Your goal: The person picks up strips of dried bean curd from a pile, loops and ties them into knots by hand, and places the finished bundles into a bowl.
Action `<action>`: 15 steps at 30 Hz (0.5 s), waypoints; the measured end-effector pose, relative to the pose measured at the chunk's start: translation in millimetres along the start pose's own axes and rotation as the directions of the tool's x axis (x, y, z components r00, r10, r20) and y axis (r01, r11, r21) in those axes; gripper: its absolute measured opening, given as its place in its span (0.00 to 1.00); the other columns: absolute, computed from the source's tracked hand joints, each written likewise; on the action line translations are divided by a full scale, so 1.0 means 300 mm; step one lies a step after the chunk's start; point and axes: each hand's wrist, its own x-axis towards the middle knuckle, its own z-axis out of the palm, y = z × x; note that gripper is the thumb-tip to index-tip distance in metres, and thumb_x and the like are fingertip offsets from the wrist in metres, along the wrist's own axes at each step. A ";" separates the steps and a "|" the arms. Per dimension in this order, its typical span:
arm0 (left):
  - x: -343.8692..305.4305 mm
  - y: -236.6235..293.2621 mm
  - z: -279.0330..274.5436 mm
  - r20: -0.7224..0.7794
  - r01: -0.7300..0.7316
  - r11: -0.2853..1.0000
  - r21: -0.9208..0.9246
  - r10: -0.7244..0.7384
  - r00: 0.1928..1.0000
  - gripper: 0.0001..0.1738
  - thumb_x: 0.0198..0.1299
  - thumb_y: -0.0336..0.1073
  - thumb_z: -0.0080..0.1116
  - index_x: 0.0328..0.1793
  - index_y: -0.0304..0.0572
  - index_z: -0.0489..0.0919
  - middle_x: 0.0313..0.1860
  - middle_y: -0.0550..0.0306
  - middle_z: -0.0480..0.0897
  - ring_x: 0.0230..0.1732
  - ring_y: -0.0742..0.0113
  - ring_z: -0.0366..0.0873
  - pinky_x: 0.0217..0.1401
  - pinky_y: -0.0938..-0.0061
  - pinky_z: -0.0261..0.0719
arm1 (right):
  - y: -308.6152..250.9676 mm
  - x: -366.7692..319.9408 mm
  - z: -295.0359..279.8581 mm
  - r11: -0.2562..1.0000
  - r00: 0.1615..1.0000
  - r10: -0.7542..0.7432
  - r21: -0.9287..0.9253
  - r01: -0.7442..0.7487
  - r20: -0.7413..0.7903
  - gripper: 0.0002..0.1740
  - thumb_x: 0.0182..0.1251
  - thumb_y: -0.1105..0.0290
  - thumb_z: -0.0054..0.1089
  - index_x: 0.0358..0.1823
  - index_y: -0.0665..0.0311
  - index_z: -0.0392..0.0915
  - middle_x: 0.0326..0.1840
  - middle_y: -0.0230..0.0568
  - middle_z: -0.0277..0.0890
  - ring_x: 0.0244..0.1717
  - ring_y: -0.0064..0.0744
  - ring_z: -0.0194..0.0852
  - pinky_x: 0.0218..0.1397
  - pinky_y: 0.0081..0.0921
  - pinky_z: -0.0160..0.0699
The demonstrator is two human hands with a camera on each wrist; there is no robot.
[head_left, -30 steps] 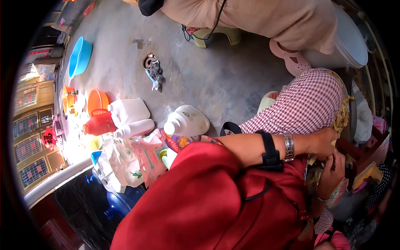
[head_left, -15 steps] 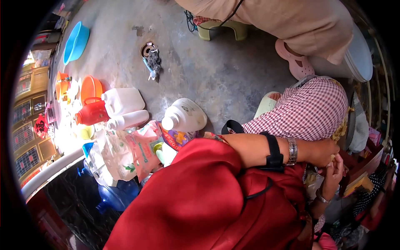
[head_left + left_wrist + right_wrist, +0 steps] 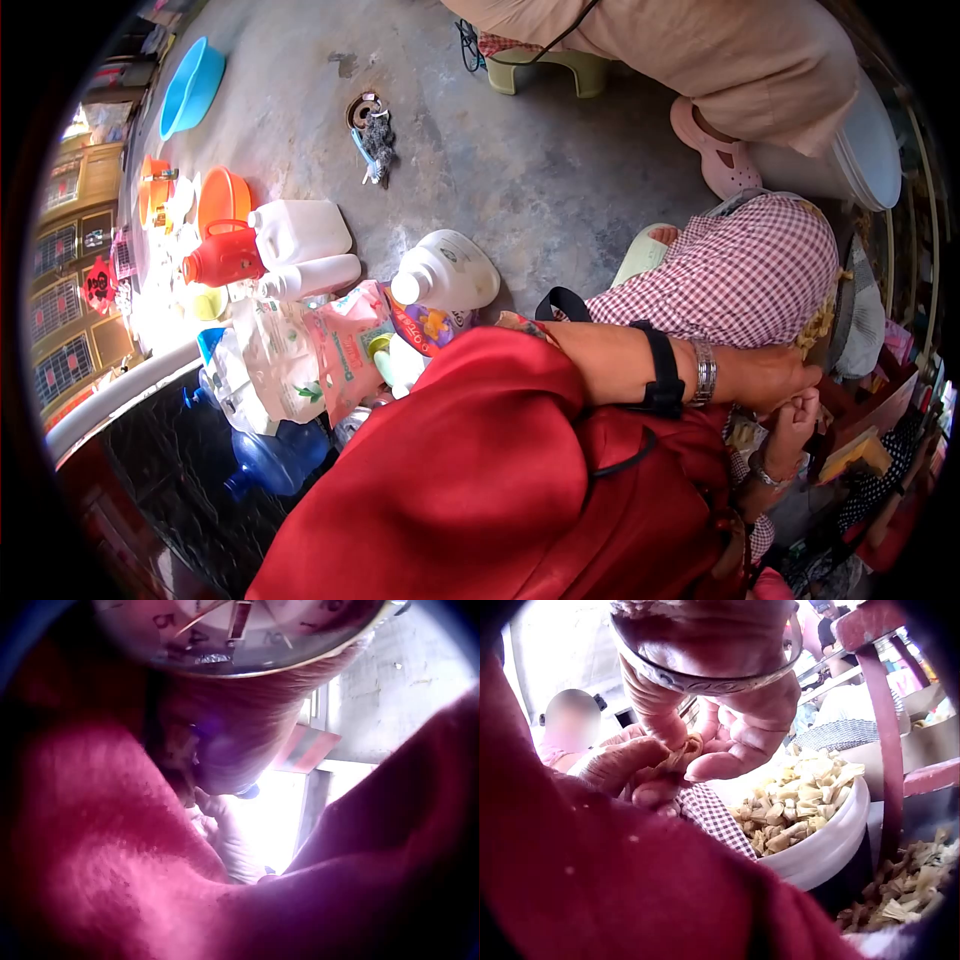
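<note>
My left hand (image 3: 778,380), with a metal watch strap, is close against my right hand (image 3: 797,425). In the right wrist view, the thumb and fingers of the right hand, below a carved bangle (image 3: 705,681), pinch a small tan, husk-like folded piece (image 3: 682,756). The left hand's thumb and finger grip the same piece from the left. Past the hands stands a white bucket (image 3: 817,866) heaped with similar tan pieces (image 3: 795,799). The left wrist view is mostly red sleeve, the watch face (image 3: 240,630) and part of a hand; the piece is hidden there.
A red wooden chair (image 3: 885,735) stands right of the bucket, above a pile of tan scraps (image 3: 911,889). Checked cloth (image 3: 730,265) covers the lap. White jugs (image 3: 455,270) and plastic bags (image 3: 345,345) are on the floor. Another person in beige trousers (image 3: 690,60) sits nearby.
The head view has shifted slightly. Both hands stay together; the right hand's fingers have curled in closer to the left hand, hiding the pale bit seen earlier between them.
</note>
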 end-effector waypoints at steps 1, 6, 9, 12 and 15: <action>-0.001 0.001 0.002 0.008 0.001 1.000 0.014 -0.001 1.000 0.17 0.43 0.26 0.63 0.37 0.33 0.67 0.21 0.43 0.78 0.26 0.48 0.81 0.24 0.65 0.76 | 0.001 -0.001 0.004 1.000 1.000 0.000 0.000 0.000 -0.008 0.06 0.64 0.77 0.48 0.42 0.64 0.65 0.34 0.29 0.71 0.32 0.14 0.67 0.33 0.11 0.64; 0.002 0.008 -0.007 0.045 0.048 0.999 -0.007 -0.048 0.998 0.18 0.43 0.26 0.62 0.38 0.30 0.67 0.21 0.41 0.78 0.27 0.46 0.81 0.25 0.63 0.75 | 0.026 -0.004 -0.003 0.986 0.990 -0.120 -0.128 0.109 -0.079 0.05 0.63 0.77 0.50 0.39 0.65 0.66 0.36 0.30 0.68 0.36 0.16 0.64 0.41 0.15 0.64; 0.006 0.006 0.022 0.098 0.144 0.989 -0.009 -0.143 0.985 0.19 0.43 0.27 0.62 0.39 0.28 0.66 0.22 0.39 0.78 0.29 0.44 0.80 0.26 0.62 0.75 | 0.052 -0.017 0.007 0.967 0.975 -0.159 -0.222 0.122 -0.154 0.05 0.61 0.79 0.49 0.38 0.65 0.67 0.36 0.29 0.66 0.37 0.17 0.62 0.45 0.17 0.64; 0.005 -0.036 0.064 0.132 0.186 0.982 -0.012 -0.183 0.974 0.20 0.43 0.29 0.62 0.40 0.27 0.66 0.24 0.38 0.78 0.31 0.43 0.80 0.28 0.62 0.76 | 0.076 -0.020 0.017 0.968 0.964 -0.150 -0.229 0.099 -0.219 0.06 0.59 0.80 0.48 0.38 0.65 0.67 0.37 0.30 0.64 0.39 0.19 0.62 0.47 0.18 0.64; 0.007 -0.044 0.073 0.158 0.214 0.977 0.010 -0.213 0.964 0.21 0.43 0.30 0.62 0.41 0.26 0.66 0.25 0.38 0.79 0.31 0.44 0.81 0.29 0.61 0.76 | 0.092 -0.020 0.012 0.969 0.963 -0.145 -0.232 0.092 -0.226 0.05 0.60 0.79 0.47 0.38 0.66 0.67 0.37 0.30 0.65 0.39 0.19 0.62 0.47 0.18 0.64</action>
